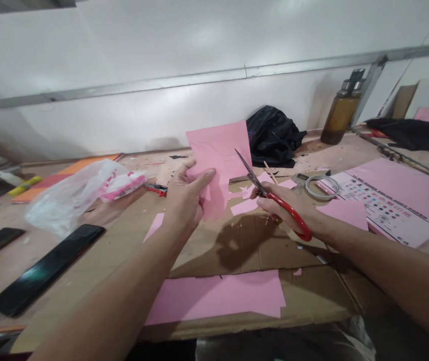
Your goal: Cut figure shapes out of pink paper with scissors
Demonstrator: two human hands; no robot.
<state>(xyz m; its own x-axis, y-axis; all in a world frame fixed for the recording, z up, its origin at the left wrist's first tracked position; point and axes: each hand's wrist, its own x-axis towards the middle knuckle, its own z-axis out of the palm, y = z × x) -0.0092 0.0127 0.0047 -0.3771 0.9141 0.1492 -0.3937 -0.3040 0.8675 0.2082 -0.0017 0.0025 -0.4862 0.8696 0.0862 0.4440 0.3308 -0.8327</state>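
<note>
Pinched between the thumb and fingers of my left hand is a sheet of pink paper, held upright above the cardboard. A thin drawn line runs across its upper part, and its lower edge is cut in a curve. My right hand grips a pair of scissors with red handles. The blades look closed or nearly so and point up and left, close to the right side of the paper; whether they touch it I cannot tell. Pink offcuts lie on the cardboard beneath both hands.
A larger pink sheet lies at the front. At left are two black phones and a plastic bag. Behind stand a black cloth bundle and an amber bottle. A tape roll and printed pink pack sit right.
</note>
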